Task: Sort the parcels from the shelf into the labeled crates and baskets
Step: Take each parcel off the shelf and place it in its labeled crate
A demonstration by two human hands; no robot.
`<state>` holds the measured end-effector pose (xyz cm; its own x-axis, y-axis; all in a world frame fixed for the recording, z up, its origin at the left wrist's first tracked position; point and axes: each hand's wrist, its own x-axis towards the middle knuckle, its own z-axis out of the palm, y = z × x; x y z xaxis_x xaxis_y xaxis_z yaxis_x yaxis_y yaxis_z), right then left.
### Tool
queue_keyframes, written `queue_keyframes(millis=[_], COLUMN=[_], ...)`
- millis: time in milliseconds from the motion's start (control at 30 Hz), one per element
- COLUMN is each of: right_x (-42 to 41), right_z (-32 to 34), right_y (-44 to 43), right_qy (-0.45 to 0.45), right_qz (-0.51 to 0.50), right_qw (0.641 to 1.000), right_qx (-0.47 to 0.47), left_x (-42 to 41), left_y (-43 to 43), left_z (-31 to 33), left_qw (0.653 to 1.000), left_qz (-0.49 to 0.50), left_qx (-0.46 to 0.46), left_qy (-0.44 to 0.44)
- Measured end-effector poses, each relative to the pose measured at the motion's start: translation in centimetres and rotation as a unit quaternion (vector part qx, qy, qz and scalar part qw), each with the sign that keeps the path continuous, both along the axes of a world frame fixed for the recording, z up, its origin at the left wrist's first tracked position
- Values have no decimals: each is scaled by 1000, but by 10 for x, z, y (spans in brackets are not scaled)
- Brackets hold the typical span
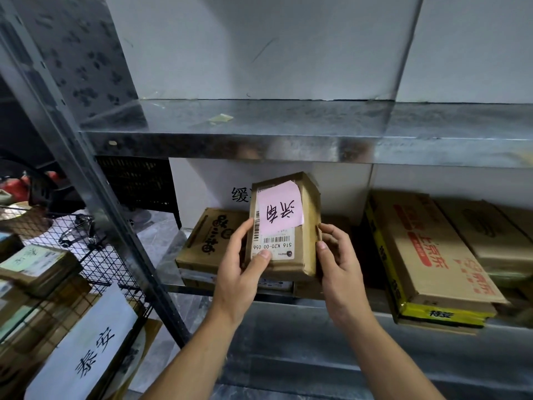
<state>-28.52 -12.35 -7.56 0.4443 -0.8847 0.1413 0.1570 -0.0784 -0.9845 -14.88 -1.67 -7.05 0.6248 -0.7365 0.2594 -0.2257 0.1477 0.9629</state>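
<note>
A small brown parcel (305,226) with a pink handwritten label and a white barcode sticker is held upright in front of the lower shelf. My left hand (236,269) grips its left edge, thumb pressed on the barcode sticker. My right hand (337,261) grips its right edge, fingers curled round the side. Behind it on the lower shelf lies a flat brown parcel (207,238) with black print. To the right on the same shelf lies a large box (427,255) with red print and yellow tape.
The upper metal shelf (288,125) holds only a scrap of tape. At the left stands a black wire basket (95,264) with a white label and several parcels inside. A slanted steel upright (86,168) separates the basket from the shelf. More boxes (496,229) lie far right.
</note>
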Motion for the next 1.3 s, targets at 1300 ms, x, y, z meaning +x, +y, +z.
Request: queue_keyframes(millis=[1300], right_x=[168], right_z=[43], right_y=[141], right_qy=[21], right_qz=[428], right_qw=[903], right_qx=[14], left_x=[143], left_y=[245], left_z=[65], left_qw=[969], left_qz=[224], left_qx=[-73], left_qy=[78])
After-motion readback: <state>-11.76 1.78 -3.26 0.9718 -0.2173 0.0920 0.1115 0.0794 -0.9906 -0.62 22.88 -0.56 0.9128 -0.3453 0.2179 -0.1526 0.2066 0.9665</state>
